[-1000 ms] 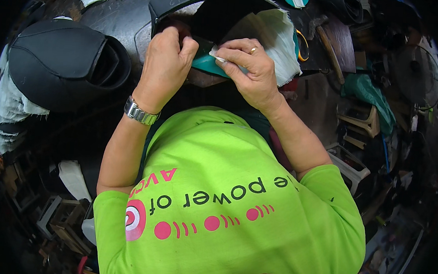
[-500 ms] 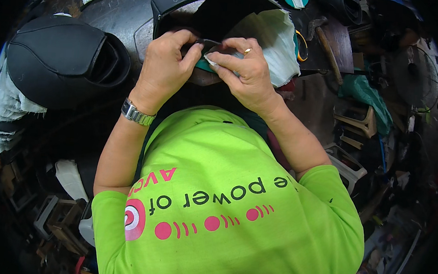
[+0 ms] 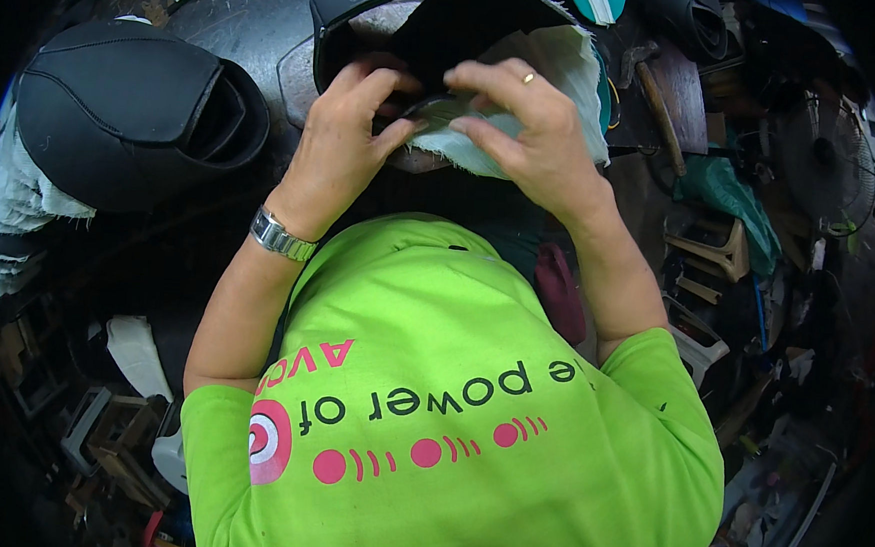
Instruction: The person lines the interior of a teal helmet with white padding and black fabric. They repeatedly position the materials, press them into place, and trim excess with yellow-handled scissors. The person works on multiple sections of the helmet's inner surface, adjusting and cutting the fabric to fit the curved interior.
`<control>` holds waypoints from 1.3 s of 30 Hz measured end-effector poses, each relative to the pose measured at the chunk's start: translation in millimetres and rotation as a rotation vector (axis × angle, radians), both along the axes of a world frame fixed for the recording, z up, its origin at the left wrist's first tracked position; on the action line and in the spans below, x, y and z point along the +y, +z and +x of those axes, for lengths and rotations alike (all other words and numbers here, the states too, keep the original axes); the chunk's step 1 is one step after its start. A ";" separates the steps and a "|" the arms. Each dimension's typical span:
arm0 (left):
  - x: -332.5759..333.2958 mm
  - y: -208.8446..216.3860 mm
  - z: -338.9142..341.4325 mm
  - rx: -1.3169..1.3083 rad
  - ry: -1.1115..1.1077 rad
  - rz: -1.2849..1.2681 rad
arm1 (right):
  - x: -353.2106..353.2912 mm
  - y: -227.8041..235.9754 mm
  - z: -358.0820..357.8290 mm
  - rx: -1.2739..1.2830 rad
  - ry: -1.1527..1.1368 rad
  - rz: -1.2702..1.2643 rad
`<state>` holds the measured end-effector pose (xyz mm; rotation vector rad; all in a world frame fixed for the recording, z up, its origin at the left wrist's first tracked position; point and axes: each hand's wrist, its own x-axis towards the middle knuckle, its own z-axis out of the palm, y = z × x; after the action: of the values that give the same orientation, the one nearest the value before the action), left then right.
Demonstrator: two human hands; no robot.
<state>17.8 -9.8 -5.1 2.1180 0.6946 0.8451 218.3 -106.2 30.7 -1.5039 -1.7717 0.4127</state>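
Observation:
A curved black leather-like piece [image 3: 452,29] with a frayed white cloth lining [image 3: 560,65] stands on the dark bench in front of me. My left hand [image 3: 351,128], with a metal watch on the wrist, is closed at the near edge of the piece. Thumb and fingers pinch there, the fingertips partly hidden inside the curve. My right hand [image 3: 532,124], wearing a ring, hovers over the white lining. Its thumb and fingers are spread with nothing between them.
A rolled black padded piece [image 3: 116,118] with white cloth under it lies to the left. A hammer [image 3: 658,107] rests at the bench's right edge. Beyond are a green plastic bag [image 3: 722,206], a fan [image 3: 830,162] and stools [image 3: 137,436] on the floor.
My right hand has opened and moved right, away from the edge it was pinching. The white lining now extends further left along the near edge, where green showed before.

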 end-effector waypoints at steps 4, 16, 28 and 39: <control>-6.1 4.9 -3.3 0.054 0.033 0.135 | 22.2 -14.4 1.1 -0.219 -0.005 0.025; 7.1 -1.8 -31.0 0.063 -0.051 0.374 | 18.8 -28.2 -4.7 -0.194 0.038 0.134; 3.1 -2.7 -42.4 0.124 -0.187 0.519 | 13.3 -9.9 -13.7 -0.346 0.157 0.098; 56.3 15.7 -0.1 -0.459 0.290 -0.028 | 4.3 -24.6 -24.2 -0.526 0.291 -0.075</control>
<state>17.7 46.4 10.6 1.7263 0.7648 1.4122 194.1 -101.9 6.1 -1.5000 -2.4270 0.2373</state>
